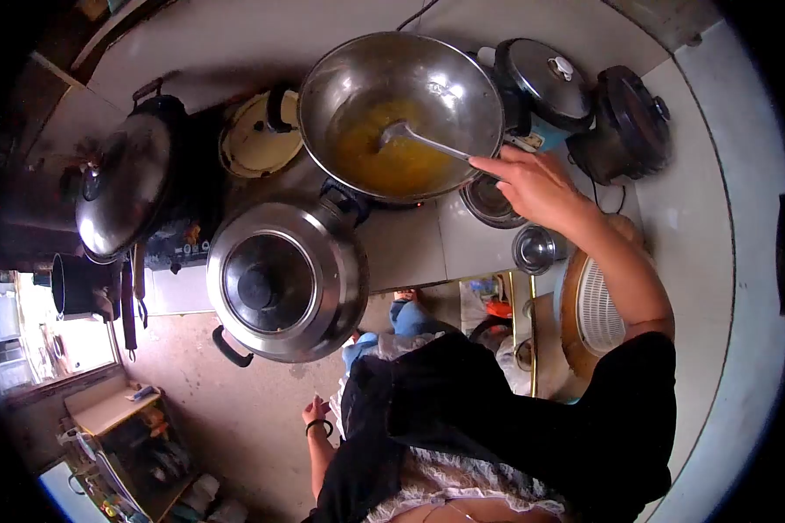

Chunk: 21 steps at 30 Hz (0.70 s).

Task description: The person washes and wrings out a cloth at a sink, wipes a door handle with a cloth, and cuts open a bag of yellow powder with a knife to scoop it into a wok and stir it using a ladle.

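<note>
My right hand [532, 183] is closed round the end of a metal ladle [436, 144]. The ladle's head dips into a yellow liquid [379, 161] at the bottom of a wide steel wok [458, 96]. Part of the ladle's bowl is hidden by the liquid. Away from the cookware, my left hand [317, 410] hangs low beside my body, a dark band on its wrist. Its fingers look slightly apart and nothing shows in them, though it is small in view.
A large steel pot with a glass lid [266, 279] stands in front of the wok. Left are a lidded black pan [131, 183] and an enamel lid [257, 139]. To the right sit two lidded cookers [549, 83], a metal bowl [536, 248] and a white basket [600, 309].
</note>
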Available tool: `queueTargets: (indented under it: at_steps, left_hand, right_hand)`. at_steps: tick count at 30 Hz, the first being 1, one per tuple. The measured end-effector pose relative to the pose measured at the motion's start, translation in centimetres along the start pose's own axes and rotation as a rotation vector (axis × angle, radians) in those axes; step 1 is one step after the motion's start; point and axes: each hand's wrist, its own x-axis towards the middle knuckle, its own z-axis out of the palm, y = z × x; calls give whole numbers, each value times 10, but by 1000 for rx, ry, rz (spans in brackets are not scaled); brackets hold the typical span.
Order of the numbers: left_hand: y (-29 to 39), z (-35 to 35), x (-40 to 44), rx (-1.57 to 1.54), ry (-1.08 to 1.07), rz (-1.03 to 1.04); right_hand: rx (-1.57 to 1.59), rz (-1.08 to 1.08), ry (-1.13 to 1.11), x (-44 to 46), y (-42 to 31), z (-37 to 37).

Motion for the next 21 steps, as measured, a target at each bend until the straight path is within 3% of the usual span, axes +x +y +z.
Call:
queueTargets:
  at_steps: [8, 11, 17, 20, 21]
  left_hand:
    - [6, -18, 18, 48, -2, 32]
    - [9, -23, 17, 24, -5, 43]
    - [6, -37, 21, -51, -9, 51]
    - [-4, -44, 23, -86, -8, 53]
    - [-9, -46, 24, -82, -1, 51]
  right_hand:
    - [-84, 94, -9, -26, -21, -31]
    - [-163, 263, -14, -25, -37, -36]
    - [-213, 276, 139, -5, -6, 3]
    - [313, 555, -121, 6, -17, -8]
    - [408, 559, -165, 8, -16, -7]
